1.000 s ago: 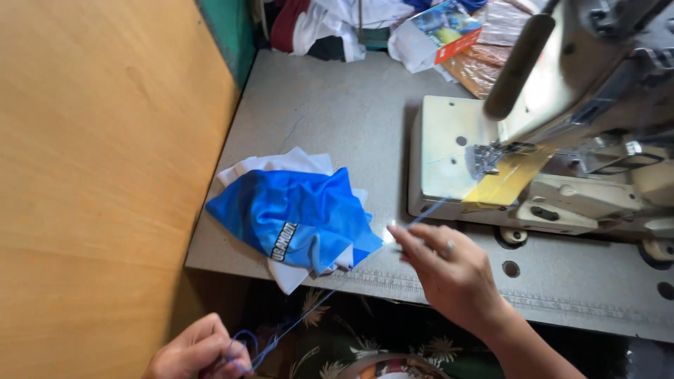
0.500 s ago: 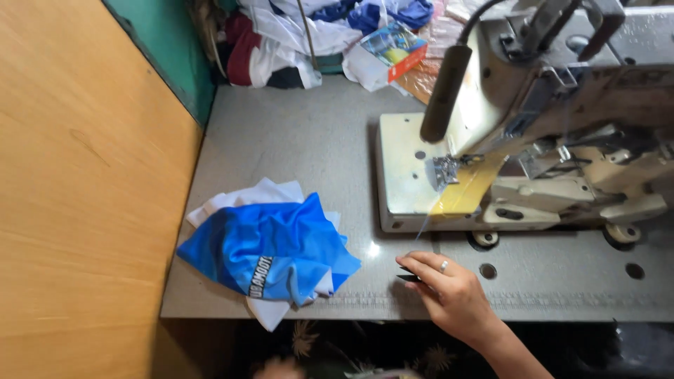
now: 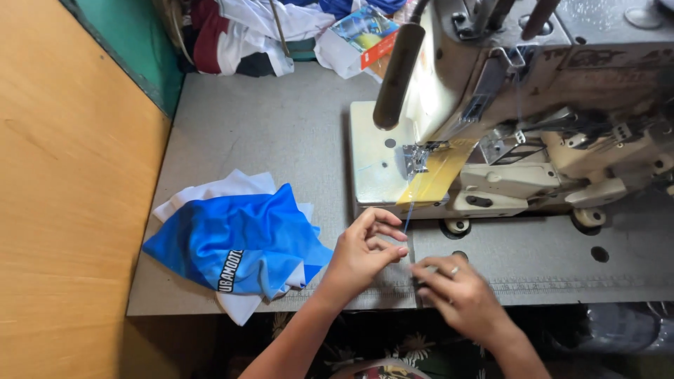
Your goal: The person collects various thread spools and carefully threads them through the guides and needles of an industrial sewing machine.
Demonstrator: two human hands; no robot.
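My left hand [image 3: 363, 254] and my right hand [image 3: 453, 290] meet at the front of the grey sewing table [image 3: 267, 133], just below the machine. Both pinch a thin blue thread [image 3: 407, 214] that runs up to the presser foot [image 3: 415, 160] of the cream industrial sewing machine [image 3: 533, 119]. A ring shows on my right hand. A pile of blue and white fabric pieces [image 3: 235, 242] lies on the table to the left of my left hand, apart from it.
A wooden panel [image 3: 70, 196] stands along the table's left side. Heaped clothes and a colourful packet [image 3: 295, 28] lie at the back edge. Round holes [image 3: 600, 254] dot the table in front of the machine.
My left hand has come up from below the table and joined the right hand at the thread. The view has shifted closer to the machine.
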